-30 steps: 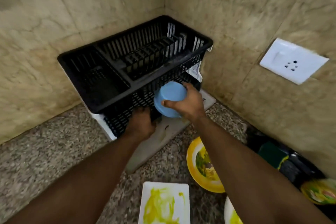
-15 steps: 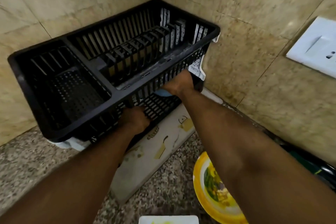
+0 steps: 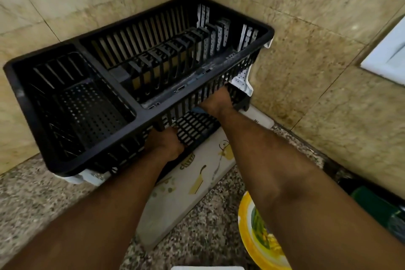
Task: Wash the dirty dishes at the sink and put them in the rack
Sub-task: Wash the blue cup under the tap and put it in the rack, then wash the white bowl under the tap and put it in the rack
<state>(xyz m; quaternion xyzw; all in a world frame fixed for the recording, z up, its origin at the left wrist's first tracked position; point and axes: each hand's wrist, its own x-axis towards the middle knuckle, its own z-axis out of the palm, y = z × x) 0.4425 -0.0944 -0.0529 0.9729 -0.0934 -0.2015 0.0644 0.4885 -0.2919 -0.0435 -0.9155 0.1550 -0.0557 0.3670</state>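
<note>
Black plastic rack sits in the wall corner on a printed mat; it has 2 tiers, and both hands are in the lower tier, under the upper basket.

Right hand is deep under the rack's right end. A sliver of blue bowl shows beside the wrist; fingers are hidden behind the slats, so can't tell if they're clamped on the bowl or already loose. Left hand is at the rack's front edge, fingers curled tight round a slat, likely steadying it.

Risks, my read:
- Tight gap under the basket: pulling the right hand out could snag the slats and jolt the rack.
- If the bowl isn't seated flat on the lower grid, it could roll out the open front.
- Right forearm passes just above the dirty plate; dropping the elbow could smear it.

Count: 1 rack, 1 blue bowl, 1 mat, 1 yellow-rimmed dirty plate in front of the rack to the right, 1 white dish edge at the bottom, mostly cut off. Upper basket holds 0 dishes.
</note>
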